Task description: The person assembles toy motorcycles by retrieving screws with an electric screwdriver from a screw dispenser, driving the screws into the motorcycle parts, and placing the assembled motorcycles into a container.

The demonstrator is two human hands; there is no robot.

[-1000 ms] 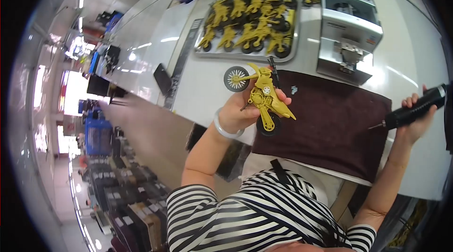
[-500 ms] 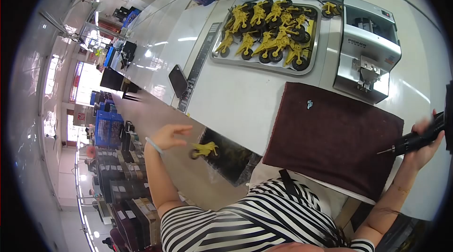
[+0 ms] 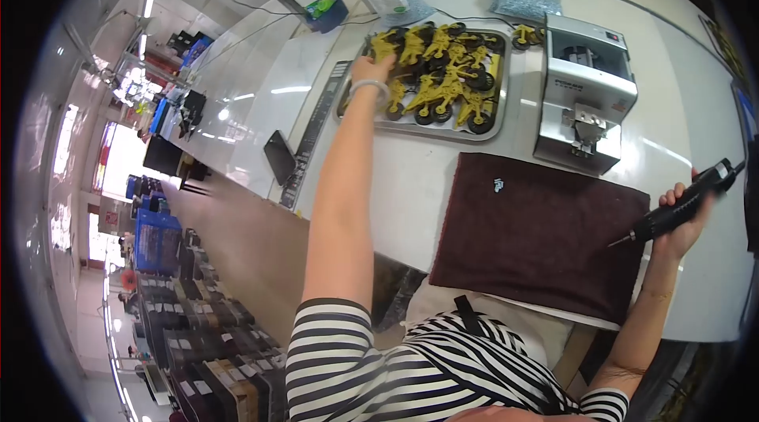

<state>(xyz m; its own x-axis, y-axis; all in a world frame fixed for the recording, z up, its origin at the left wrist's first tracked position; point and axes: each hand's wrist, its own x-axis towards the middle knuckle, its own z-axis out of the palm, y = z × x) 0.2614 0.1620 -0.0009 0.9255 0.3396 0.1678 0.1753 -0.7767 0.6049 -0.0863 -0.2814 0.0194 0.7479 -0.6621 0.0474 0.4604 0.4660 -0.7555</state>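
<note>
Motorbikes (image 3: 447, 78), yellow toy ones with black wheels, crowd together in a metal tray (image 3: 474, 136). My left hand (image 3: 373, 70) reaches over the near rim to the bikes at the tray's left side. I can't tell if those fingers pinch one, because my hand hides them. One more toy bike (image 3: 526, 36) sits just outside the tray's right edge, by the silver machine (image 3: 585, 90). My right hand (image 3: 686, 220) is curled around a black electric screwdriver (image 3: 668, 212), its tip over the right part of the brown cloth (image 3: 545, 248). A strip of white table (image 3: 407, 177) gives room between tray and cloth. A phone (image 3: 279, 157) lies near the table's left edge.
</note>
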